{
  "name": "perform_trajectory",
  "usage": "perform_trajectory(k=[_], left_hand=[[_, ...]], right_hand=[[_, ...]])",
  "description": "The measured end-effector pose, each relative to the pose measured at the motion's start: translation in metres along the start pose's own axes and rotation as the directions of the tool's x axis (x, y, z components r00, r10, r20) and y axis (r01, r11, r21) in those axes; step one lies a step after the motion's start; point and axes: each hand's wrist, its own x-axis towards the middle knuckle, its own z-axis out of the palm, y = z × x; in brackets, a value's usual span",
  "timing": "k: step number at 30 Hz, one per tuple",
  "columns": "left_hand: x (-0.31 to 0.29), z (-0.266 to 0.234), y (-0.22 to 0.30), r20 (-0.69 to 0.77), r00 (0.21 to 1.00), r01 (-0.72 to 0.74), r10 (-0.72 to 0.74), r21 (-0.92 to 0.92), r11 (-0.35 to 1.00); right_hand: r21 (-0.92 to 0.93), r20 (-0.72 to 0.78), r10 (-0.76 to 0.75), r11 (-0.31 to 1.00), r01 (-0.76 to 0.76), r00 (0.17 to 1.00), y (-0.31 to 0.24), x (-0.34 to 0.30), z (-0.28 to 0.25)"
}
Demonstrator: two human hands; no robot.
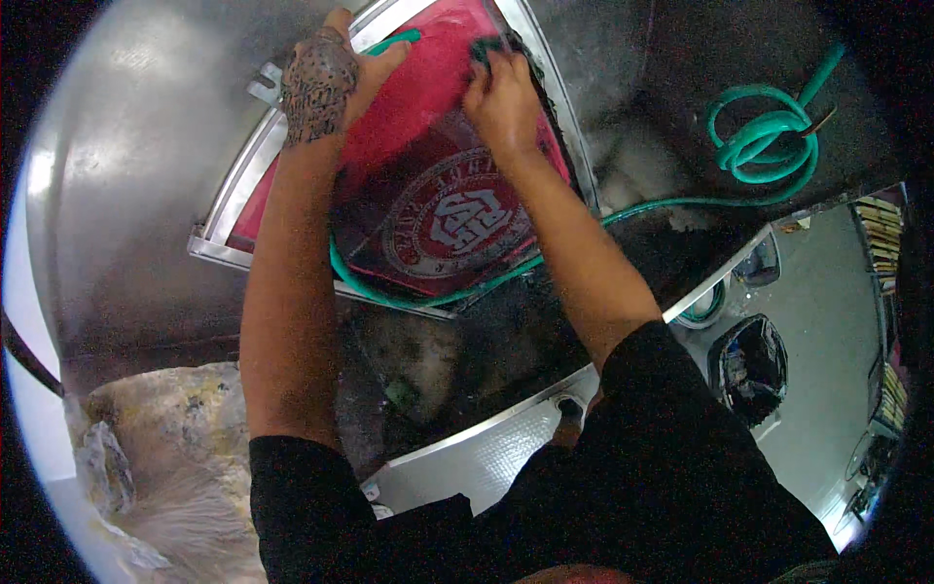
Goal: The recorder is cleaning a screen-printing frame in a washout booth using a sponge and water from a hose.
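A screen-printing screen with a red mesh (428, 78) and a pale metal frame (233, 195) leans in a grey metal basin. On its lower half is a round white emblem with lettering (457, 219). My left hand (326, 83) is at the frame's upper left edge, closed around a green hose (394, 42) whose end pokes out past the thumb over the mesh. My right hand (504, 102) presses a dark green scouring pad (482, 49) to the mesh near the upper right edge; the curled fingers partly hide the pad.
The hose runs below the screen to a loose coil (764, 146) on the basin's right side. Beyond the basin's front rim (477, 423), a bin with a black liner (747, 370) stands on the floor. Crumpled plastic sheeting (175, 457) lies at lower left.
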Motion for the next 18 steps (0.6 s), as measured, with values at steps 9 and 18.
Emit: perform_trajectory(k=[9,18], left_hand=[[0.003,0.004,0.001,0.012,0.999,0.032,-0.036,0.235,0.971],[0.0,0.007,-0.009,-0.027,0.993,-0.109,0.119,0.254,0.961]], right_hand=[[0.031,0.006,0.013,0.999,-0.013,1.0,0.004,0.007,-0.004],[-0.008,0.254,-0.358,0.928,0.372,0.898,0.023,0.015,-0.013]])
